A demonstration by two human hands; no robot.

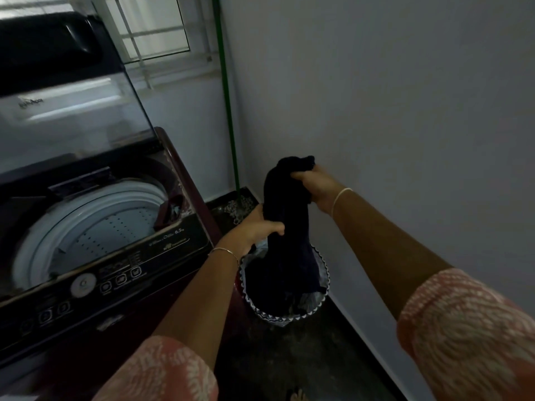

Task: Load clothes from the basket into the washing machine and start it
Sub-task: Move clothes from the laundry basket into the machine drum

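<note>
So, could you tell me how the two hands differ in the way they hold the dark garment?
The right hand grips the dark garment at its bunched top, while the left hand grips it lower, at mid-length. The left hand is nearer the washing machine; the right hand nearer the wall. Both clutch it above the basket.

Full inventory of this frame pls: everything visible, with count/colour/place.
washing machine: 1, maroon, left
lid: 1, glass, raised open
drum: 1, white rim, perforated, inside machine
control panel: 1, black, machine's front edge
basket: 1, black-and-white zigzag rim, floor right of machine
garment: 1, dark, hanging into basket
other clothes: count unclear, pale, in basket
pole: 1, green, room corner
window: 1, white grille, top left
left hand: 1, grips garment lower down
right hand: 1, grips garment's top
sleeves: 2, pink patterned, on both arms
</note>
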